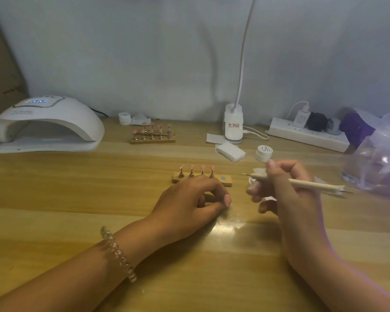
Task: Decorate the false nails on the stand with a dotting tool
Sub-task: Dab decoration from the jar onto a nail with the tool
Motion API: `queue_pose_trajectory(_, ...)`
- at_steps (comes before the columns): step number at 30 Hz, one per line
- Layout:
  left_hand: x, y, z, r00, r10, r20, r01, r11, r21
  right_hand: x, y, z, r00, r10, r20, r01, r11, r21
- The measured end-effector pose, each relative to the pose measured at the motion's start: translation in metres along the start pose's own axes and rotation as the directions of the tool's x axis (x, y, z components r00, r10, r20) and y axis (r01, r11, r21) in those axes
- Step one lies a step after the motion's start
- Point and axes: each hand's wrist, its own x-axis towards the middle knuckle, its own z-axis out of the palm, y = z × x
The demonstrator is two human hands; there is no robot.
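Fingers of the left hand (189,197) are seen curled under in the head view, with the hand rested on the wooden table (77,188) and its knuckles set against the near edge of the stand (227,182); whether anything is gripped cannot be told. A coiled hair tie (118,253) is worn on that wrist. Four pink false nails (192,167) are carried upright on metal holders along the stand, just beyond the left hand, and one grey disc at the end nearest the right hand is left bare. The dotting tool (302,183) is pinched in the right hand (286,190), which is blurred; the tool is held roughly level, its fine tip pointed toward the stand and kept apart from it. A small white jar (263,153) and a folded white pad (230,152) are placed just beyond the right hand. A second stand of nails (152,137) is set further off beyond the left hand, and a white nail lamp (45,124) well out to that hand's outer side. A clip lamp (233,124), a power strip (309,136) and a clear plastic bag (378,158) are ranged beyond and outside the right hand.
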Motion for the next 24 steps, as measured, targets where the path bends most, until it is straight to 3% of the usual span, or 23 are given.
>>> queue_pose_trajectory(6,0.0008,-0.0015,0.0010,1.000,0.003,0.001,-0.003,1.000,-0.012,-0.0032,0.0042,0.0054,0.978,0.197,0.073,-0.195,0.980,-0.030)
queue_pose_trajectory(24,0.0030,-0.0071,0.0037,1.000,0.019,-0.023,-0.020,0.998,-0.059,-0.0024,0.0095,0.0078,0.968,0.220,0.119,-0.204,0.970,-0.129)
